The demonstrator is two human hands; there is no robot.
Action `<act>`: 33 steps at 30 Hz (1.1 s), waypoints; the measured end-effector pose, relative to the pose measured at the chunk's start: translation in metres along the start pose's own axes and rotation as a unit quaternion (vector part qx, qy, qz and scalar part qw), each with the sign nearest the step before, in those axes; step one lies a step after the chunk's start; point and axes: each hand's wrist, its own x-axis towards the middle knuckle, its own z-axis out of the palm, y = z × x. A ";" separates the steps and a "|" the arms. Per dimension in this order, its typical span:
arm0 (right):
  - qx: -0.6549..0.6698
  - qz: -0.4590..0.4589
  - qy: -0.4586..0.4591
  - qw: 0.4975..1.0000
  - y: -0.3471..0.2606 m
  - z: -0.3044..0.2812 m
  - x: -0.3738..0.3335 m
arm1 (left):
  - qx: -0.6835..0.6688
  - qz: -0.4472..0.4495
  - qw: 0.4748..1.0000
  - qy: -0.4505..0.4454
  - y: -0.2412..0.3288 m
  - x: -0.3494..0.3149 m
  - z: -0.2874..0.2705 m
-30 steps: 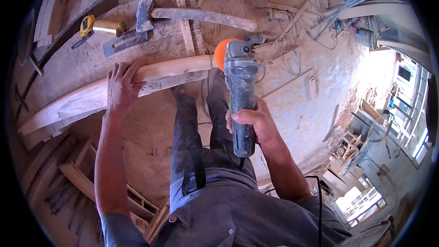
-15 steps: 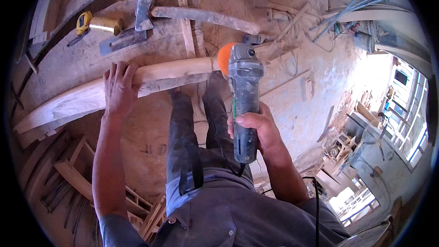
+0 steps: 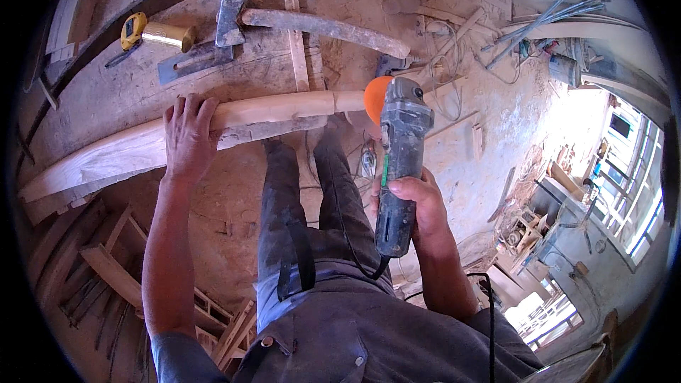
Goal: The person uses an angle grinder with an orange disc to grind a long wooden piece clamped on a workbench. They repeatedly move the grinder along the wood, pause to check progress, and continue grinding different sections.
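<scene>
My left hand [image 3: 190, 131] is closed over a long, curved, pale wooden piece [image 3: 284, 106], fingers over its far edge. The wood lies on a rough, worn workbench [image 3: 245, 71], its wide end at the left and its narrow end at the right. My right hand [image 3: 420, 202] grips the body of a dusty angle grinder [image 3: 403, 142], held upright in view with its cord hanging from the near end. The grinder's orange disc [image 3: 374, 97] is at the wood's narrow right end; whether they touch I cannot tell.
Beyond the wood lie an axe [image 3: 326, 28], a flat metal plate [image 3: 177, 65], a gold-coloured can [image 3: 169, 35] and a yellow tape measure [image 3: 133, 30]. A thin wooden strip [image 3: 294, 42] crosses the bench. Metal rods [image 3: 546, 18] and cables lie at the far right.
The grinder and my right hand have shifted right, toward the wood's narrow tip. My left hand keeps its place on the wood.
</scene>
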 end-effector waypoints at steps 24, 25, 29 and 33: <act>-0.042 -0.024 -0.057 0.997 0.027 0.005 0.010 | 0.025 -0.047 0.999 0.013 0.006 0.011 0.004; -0.039 -0.028 -0.048 0.998 0.027 0.003 0.008 | 0.006 -0.040 0.999 0.010 0.007 0.014 0.003; 0.001 -0.027 -0.036 0.999 0.023 -0.013 0.004 | -0.031 -0.016 0.999 -0.019 0.004 0.024 -0.006; -0.029 -0.024 -0.050 0.998 0.020 -0.015 0.006 | -0.004 -0.034 0.999 -0.033 0.008 0.023 -0.002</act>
